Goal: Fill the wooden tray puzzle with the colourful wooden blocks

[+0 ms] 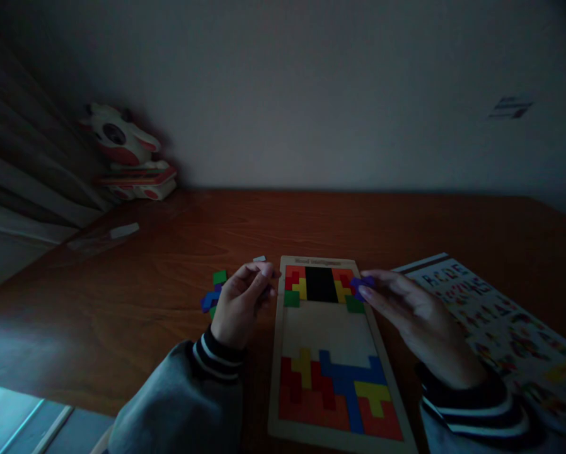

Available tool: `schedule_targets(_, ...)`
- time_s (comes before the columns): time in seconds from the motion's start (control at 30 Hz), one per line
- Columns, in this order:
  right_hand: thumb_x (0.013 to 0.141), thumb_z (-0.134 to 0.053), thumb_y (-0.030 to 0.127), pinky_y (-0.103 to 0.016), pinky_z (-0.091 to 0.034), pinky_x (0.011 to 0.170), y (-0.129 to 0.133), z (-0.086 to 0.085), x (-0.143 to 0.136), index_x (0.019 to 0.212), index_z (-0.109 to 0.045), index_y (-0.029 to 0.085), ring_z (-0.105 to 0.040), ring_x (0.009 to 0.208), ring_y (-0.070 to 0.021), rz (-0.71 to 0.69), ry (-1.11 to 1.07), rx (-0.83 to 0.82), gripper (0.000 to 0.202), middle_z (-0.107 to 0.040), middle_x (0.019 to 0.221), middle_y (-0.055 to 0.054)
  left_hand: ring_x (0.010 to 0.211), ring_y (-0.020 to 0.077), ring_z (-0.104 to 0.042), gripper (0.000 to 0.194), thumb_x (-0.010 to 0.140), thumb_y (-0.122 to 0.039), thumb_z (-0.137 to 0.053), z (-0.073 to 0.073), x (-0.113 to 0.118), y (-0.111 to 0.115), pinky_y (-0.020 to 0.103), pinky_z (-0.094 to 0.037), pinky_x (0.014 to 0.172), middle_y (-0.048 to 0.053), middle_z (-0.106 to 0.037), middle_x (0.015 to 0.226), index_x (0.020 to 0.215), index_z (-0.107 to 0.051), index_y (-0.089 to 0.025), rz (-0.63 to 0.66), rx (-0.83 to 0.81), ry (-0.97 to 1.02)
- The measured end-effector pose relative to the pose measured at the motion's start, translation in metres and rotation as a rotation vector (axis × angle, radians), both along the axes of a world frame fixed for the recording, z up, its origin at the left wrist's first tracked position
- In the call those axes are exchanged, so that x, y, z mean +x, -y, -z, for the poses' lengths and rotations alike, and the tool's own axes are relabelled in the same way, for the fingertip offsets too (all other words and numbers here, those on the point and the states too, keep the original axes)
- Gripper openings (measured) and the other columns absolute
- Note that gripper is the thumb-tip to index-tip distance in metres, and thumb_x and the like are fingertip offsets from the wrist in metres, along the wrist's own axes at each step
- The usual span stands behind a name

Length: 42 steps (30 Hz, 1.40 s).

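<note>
1. Brown table has a puzzle board on it. Its near end is filled with bright blocks; its middle is bare.
2. Left hand is curled beside the board. I can't tell if it holds anything.
3. Right hand pinches a purple block by the board's right edge. Looks like fitting-in time: the block likely needs turning to match a bare spot.
4. Far back, a toy cow sits near the wall.

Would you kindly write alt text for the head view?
A person's right hand holds a purple puzzle piece at the right edge of a pale wooden board, partly filled with colourful pieces, on a brown wooden table; the left hand is near the board's left edge.
</note>
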State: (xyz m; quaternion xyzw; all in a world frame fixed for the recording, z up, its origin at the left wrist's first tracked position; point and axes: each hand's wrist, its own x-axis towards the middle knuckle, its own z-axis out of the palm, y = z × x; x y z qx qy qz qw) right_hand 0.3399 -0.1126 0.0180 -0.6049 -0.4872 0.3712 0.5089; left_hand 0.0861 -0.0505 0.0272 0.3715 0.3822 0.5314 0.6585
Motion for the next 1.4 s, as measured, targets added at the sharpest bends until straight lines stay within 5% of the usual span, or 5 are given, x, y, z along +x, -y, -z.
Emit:
schedule_targets(0.3,0.083,-0.067,0.051,-0.031,-0.058,0.075,0.005,-0.006,-0.007,0.095,-0.067,0.023,-0.070,0.087,-0.0200,-0.131,0.210,-0.052,0.031,-0.074,0.092,-0.006,0.052,0.0033,-0.055,0.034,0.074,-0.041,-0.081,0.004,0.003,0.005,0.014,-0.040,0.046,0.001,-0.069,0.079,0.084,-0.067,-0.013,0.130,0.016,-0.097)
schedule_targets(0.63,0.085,-0.062,0.053,-0.037,-0.058,0.084,0.005,-0.014,-0.025,0.112,-0.067,0.025,-0.070,0.099,-0.0233,-0.206,0.172,-0.139,0.040,-0.074,0.106,-0.008,0.084,0.0144,-0.071,0.045,0.076,-0.023,-0.081,0.013,0.002,0.006,0.027,-0.056,0.082,0.008,-0.073,0.106,0.116,-0.064,-0.015,0.206,-0.003,-0.029)
schedule_targets(1.03,0.084,-0.063,0.054,-0.030,-0.058,0.087,0.003,-0.010,-0.039,0.110,-0.072,0.030,-0.071,0.098,-0.0205,-0.334,0.146,-0.191,0.036,-0.075,0.108,-0.004,0.077,0.0149,-0.070,0.032,0.081,-0.037,-0.075,0.026,0.008,0.022,0.027,-0.055,0.074,0.009,-0.076,0.090,0.101,-0.072,-0.012,0.539,0.076,-0.319)
schedule_targets(1.2,0.083,-0.065,0.052,-0.030,-0.058,0.086,0.002,-0.009,-0.040,0.104,-0.074,0.028,-0.071,0.097,-0.0220,-0.328,0.128,-0.155,0.033,-0.075,0.107,-0.006,0.088,0.0177,-0.069,0.030,0.085,-0.035,-0.071,0.026,0.007,0.023,0.029,-0.053,0.084,0.009,-0.076,0.101,0.105,-0.074,-0.014,0.555,0.191,-0.353)
schedule_targets(1.4,0.081,-0.068,0.052,-0.031,-0.060,0.080,0.004,-0.007,-0.043,0.104,-0.073,0.026,-0.072,0.094,-0.0231,-0.305,0.071,-0.180,0.034,-0.076,0.103,-0.007,0.079,0.0182,-0.069,0.031,0.090,-0.041,-0.064,0.017,0.003,0.022,0.028,-0.054,0.071,0.007,-0.076,0.093,0.106,-0.073,-0.017,0.498,0.315,-0.568)
